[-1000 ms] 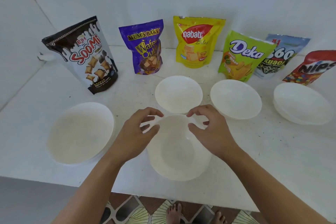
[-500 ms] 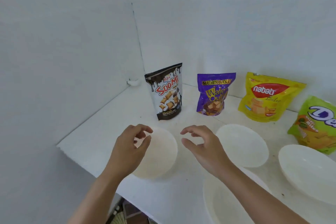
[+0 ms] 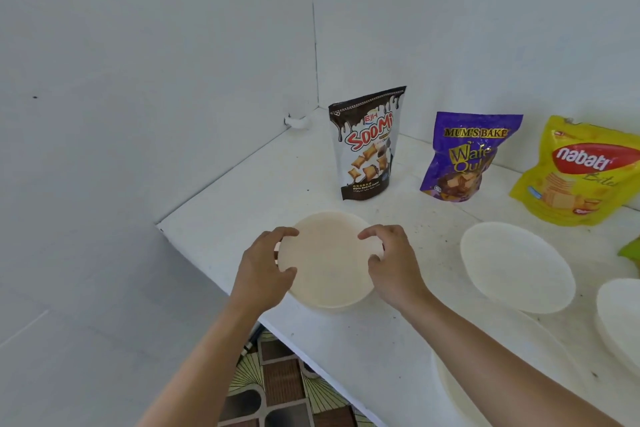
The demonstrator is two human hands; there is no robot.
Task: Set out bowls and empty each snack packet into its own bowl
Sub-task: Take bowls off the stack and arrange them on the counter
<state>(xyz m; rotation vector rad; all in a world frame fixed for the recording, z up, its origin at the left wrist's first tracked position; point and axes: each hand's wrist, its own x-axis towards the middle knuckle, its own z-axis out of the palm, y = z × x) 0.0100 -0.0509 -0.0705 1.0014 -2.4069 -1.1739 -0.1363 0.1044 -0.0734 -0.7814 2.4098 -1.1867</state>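
A white bowl (image 3: 329, 263) sits near the table's left front corner, in front of the black-and-white Soomi packet (image 3: 367, 146). My left hand (image 3: 263, 270) grips its left rim with thumb and fingers. My right hand (image 3: 393, 262) curls over its right rim. The purple Mum's Bake packet (image 3: 465, 156) and the yellow Nabati packet (image 3: 581, 173) stand upright along the back wall, both sealed. A second white bowl (image 3: 516, 267) lies to the right, a third (image 3: 621, 319) is cut by the right edge, and another bowl (image 3: 457, 388) shows partly under my right forearm.
The white table (image 3: 249, 191) fits into a corner of white walls; its front edge runs diagonally just left of my left hand. A green packet corner (image 3: 631, 251) peeks in at the right. Patterned floor tiles (image 3: 277, 385) show below the edge.
The view has swung left. Both hands left the middle bowl, moved over to the leftmost bowl and now hold its rim on either side.
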